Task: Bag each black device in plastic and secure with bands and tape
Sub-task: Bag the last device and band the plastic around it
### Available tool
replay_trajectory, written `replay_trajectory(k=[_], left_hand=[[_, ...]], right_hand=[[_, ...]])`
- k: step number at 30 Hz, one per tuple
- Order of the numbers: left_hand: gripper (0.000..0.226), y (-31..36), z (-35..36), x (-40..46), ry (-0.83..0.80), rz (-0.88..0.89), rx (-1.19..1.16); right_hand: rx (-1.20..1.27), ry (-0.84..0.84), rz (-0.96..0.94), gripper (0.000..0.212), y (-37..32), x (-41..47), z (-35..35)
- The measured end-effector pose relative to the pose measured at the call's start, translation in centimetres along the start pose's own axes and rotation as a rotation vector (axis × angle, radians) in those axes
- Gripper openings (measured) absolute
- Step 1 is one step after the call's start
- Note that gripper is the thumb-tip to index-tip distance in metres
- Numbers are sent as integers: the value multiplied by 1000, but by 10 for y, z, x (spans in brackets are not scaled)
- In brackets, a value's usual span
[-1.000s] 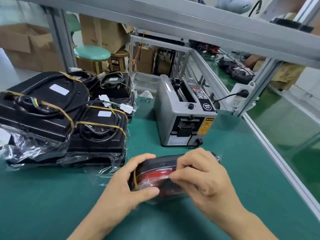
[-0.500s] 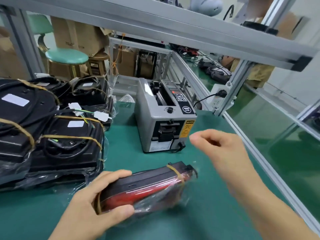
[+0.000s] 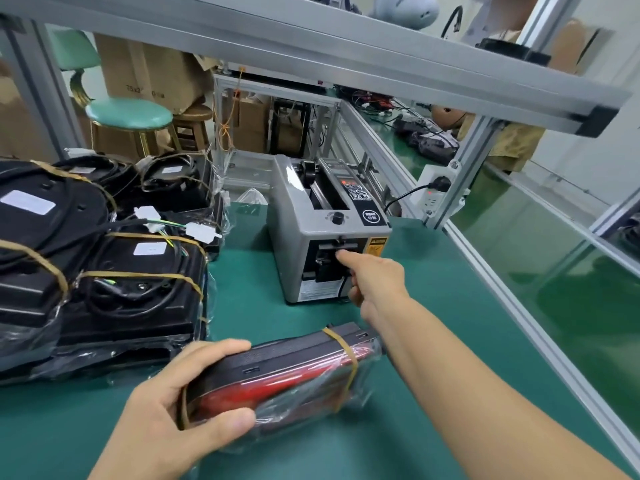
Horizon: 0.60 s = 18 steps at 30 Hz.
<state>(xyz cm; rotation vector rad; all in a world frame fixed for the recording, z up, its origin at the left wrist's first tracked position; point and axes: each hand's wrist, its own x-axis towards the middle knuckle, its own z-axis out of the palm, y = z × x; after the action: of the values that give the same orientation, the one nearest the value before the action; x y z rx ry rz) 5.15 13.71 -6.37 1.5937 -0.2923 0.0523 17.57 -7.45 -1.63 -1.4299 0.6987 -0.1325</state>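
Observation:
A black device with a red face (image 3: 277,379) lies on its edge on the green mat, wrapped in clear plastic. Tan rubber bands circle it near both ends. My left hand (image 3: 180,414) grips its left end, thumb on the near side and fingers over the top. My right hand (image 3: 372,282) is stretched out to the front of the grey tape dispenser (image 3: 325,233). Its index finger points at the dispenser's outlet slot with the thumb spread below. I see no tape in its fingers.
Several bagged, banded black devices (image 3: 138,282) with cables and white connectors are stacked at the left. An aluminium frame rail (image 3: 519,306) borders the mat on the right, with a power strip (image 3: 436,192) on its post. Stools and cardboard boxes stand behind the bench.
My right hand let go of the device, rose, and reached forward to the tape dispenser's outlet. My left hand kept hold of the device, which now lies angled toward the right.

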Motion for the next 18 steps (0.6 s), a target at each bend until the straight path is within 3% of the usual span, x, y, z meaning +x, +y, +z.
replay_trajectory(k=[5,9,15,18], left_hand=[[66,1,4,-4,8,5,-56],[57,0,25,-9,219,39,-9],[50,5,63,-9,449,47,115],[49,6,63,-13,474,63,227]], right_hand=[[-7,-17,56,19,0,1,0],[37,-306,88,23,-20,-22,-33],[-278,-619,-215,17,-28,-108,-59],[-294,-645,-264,11,-2,-126,-53]])
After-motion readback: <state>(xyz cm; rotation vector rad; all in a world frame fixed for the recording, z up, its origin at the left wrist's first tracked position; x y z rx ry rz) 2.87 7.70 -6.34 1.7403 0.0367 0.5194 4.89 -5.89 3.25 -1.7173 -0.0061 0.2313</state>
